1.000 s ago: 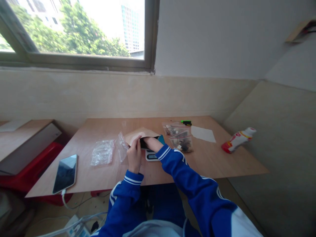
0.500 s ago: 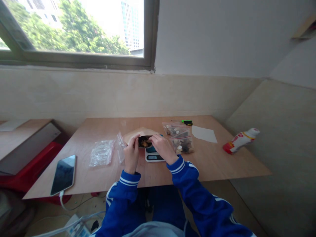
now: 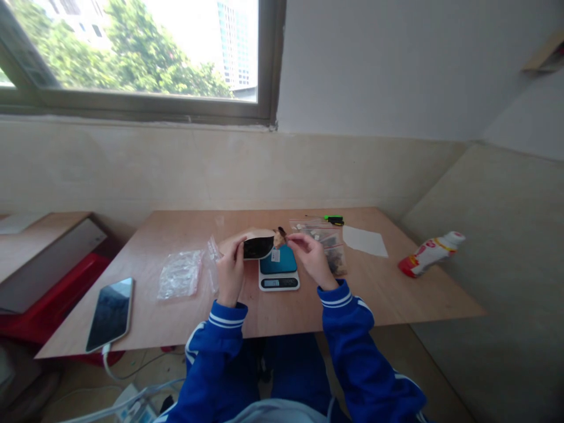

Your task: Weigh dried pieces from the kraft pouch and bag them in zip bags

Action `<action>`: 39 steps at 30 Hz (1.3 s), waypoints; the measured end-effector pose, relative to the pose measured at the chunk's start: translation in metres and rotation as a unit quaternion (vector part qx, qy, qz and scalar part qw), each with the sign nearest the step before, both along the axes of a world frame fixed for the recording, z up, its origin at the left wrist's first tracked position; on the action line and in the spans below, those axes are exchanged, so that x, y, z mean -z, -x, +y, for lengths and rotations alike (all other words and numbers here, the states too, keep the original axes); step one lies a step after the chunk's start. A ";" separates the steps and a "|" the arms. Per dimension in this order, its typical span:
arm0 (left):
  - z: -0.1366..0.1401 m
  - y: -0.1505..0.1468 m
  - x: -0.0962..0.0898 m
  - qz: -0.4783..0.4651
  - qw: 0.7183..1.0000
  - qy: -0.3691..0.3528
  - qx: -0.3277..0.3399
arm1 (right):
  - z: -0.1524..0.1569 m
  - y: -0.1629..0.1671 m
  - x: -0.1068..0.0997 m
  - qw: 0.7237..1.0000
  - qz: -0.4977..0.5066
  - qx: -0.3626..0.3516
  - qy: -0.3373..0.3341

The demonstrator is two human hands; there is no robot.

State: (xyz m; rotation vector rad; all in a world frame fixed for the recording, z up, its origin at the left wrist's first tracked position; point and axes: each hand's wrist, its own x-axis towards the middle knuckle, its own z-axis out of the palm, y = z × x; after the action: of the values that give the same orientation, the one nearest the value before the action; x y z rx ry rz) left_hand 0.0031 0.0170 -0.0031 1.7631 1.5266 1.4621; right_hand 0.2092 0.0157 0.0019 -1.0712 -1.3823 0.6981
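Note:
My left hand is closed on the near edge of a tan paper pouch, whose dark mouth gapes toward me. With its fingertips pinched, my right hand holds a brown, dried-looking piece just right of the pouch mouth; its exact kind is unclear. Below both hands sits a small digital scale with a teal platform and a white body. The pouch overhangs the platform's left part. Clear zip bags of dark and pale dried bits lie beyond my right hand, partly covered by it.
Empty clear plastic bags lie left of my left hand. A phone on a cable rests at the left edge. White paper, a green-handled screwdriver and a red-and-white bottle are on the right.
My right hand has come out of the pouch mouth and moved right, with a brown piece between its fingers. More of the scale shows now. My left hand still grips the pouch.

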 end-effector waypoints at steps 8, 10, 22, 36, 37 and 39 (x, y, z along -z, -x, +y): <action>0.007 0.011 -0.007 0.000 0.999 -0.013 -0.041 | 0.014 -0.041 0.043 0.984 -0.155 0.063 0.057; 0.007 0.010 -0.007 -0.002 0.999 -0.014 -0.042 | 0.025 -0.036 0.059 0.968 -0.235 0.061 0.071; 0.001 0.017 -0.005 -0.006 0.999 -0.011 -0.038 | 0.040 -0.011 0.073 0.890 -0.447 0.078 0.051; -0.006 -0.001 0.001 -0.004 1.000 -0.020 -0.007 | 0.003 0.011 -0.030 0.942 -0.272 -0.194 -0.039; -0.008 -0.003 0.002 -0.005 1.000 -0.023 -0.005 | 0.004 0.017 -0.036 0.922 -0.291 -0.254 -0.027; -0.011 -0.009 0.005 -0.003 1.000 -0.020 -0.009 | 0.010 0.033 -0.040 0.884 -0.340 -0.320 0.001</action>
State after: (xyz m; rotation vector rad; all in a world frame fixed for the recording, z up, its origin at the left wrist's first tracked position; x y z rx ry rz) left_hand 0.0124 0.0062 -0.0078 1.7705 1.5234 1.5162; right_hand 0.1761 0.0259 0.0422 -0.8829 -2.4088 0.8228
